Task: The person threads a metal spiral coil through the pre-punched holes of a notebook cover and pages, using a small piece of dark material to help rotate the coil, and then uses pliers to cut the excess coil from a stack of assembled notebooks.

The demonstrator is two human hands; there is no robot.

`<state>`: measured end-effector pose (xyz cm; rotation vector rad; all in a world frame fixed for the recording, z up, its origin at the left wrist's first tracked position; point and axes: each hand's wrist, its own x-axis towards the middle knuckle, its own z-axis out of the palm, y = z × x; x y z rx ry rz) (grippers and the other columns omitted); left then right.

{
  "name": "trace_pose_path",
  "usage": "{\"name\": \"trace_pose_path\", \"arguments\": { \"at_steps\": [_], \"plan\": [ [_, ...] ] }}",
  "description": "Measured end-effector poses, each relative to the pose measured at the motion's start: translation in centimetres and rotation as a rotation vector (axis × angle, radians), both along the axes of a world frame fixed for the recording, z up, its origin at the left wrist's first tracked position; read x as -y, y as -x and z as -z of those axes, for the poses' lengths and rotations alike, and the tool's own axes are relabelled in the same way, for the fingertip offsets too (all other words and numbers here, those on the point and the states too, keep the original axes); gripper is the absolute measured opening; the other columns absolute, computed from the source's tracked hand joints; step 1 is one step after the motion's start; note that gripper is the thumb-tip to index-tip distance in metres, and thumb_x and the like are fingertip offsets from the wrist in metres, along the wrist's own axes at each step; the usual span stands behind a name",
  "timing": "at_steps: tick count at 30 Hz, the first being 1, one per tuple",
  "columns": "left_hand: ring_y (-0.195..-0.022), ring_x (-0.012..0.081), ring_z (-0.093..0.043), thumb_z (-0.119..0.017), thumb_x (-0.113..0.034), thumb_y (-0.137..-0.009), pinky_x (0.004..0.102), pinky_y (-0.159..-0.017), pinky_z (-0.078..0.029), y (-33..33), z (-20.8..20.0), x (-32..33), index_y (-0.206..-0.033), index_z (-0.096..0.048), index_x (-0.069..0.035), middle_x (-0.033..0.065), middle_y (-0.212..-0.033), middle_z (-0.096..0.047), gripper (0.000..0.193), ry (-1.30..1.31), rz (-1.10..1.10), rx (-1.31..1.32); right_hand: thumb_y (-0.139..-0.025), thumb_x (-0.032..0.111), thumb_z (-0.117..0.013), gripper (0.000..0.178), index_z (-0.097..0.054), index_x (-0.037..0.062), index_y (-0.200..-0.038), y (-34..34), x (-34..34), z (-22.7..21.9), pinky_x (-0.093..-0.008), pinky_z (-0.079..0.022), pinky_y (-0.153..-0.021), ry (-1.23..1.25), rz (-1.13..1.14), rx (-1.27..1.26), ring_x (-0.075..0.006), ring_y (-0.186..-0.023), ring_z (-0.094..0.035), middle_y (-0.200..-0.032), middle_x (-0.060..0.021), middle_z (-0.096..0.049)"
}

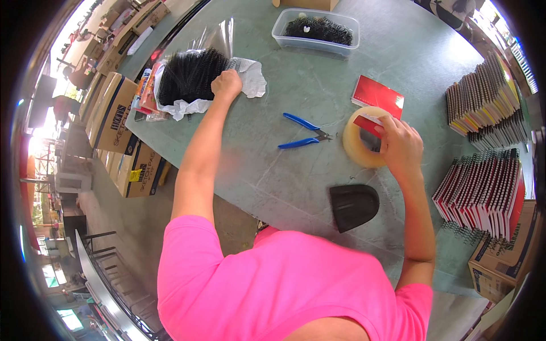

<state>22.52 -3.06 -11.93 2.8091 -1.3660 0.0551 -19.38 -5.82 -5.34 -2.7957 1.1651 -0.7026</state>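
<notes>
My left hand (pixel 227 85) is closed at the right edge of a pile of black spiral binding coils (pixel 190 78). The coils lie on crumpled white paper (pixel 252 77) with clear plastic behind. What the left fingers grip is hidden. Pinched in my right hand (pixel 401 142) is a small red-covered booklet (pixel 368 124), held over a large roll of tape (pixel 358 149) lying flat. Beyond it rests another red booklet (pixel 382 96). Blue-handled cutting pliers (pixel 301 140) lie with handles spread between my hands. Nearer me sits a black, rounded block-like piece (pixel 354 207).
A clear plastic tub (pixel 315 50) of black coils stands at the back. On the right are stacks of spiral-bound notebooks (pixel 482 193) and yellow-edged ones (pixel 483 96). Cardboard boxes flank the green table (pixel 267 182), at left (pixel 126 165) and lower right (pixel 503 258).
</notes>
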Motion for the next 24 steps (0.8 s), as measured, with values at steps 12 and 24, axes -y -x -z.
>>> {"name": "trace_pose_path", "arguments": {
  "at_steps": [12,24],
  "plan": [
    [-0.066,0.0237,-0.058,-0.065,-0.012,-0.083,0.0373,-0.061,-0.046,11.5,-4.5,-2.7,-0.111,-0.058,-0.01,0.0144,-0.083,-0.057,0.029,0.554,0.597,-0.306,-0.081,0.013,-0.06,0.015,-0.062,0.0084,-0.095,-0.7,0.0,-1.1,-0.0369,-0.048,-0.07,-0.047,-0.048,0.246,-0.0247,-0.083,-0.062,-0.084,-0.0056,-0.065],
    [-0.066,0.0108,-0.057,-0.056,-0.015,-0.091,0.0235,-0.064,-0.048,22.3,-4.4,-3.0,-0.125,-0.054,-0.005,0.0049,-0.086,-0.063,0.035,0.291,0.621,-1.18,-0.082,0.008,-0.054,0.021,-0.064,0.0083,-0.1,-0.8,0.9,-0.3,-0.0399,-0.049,-0.066,-0.208,-0.033,0.238,-0.0276,-0.079,-0.064,-0.089,-0.0086,-0.067]
  ]
}}
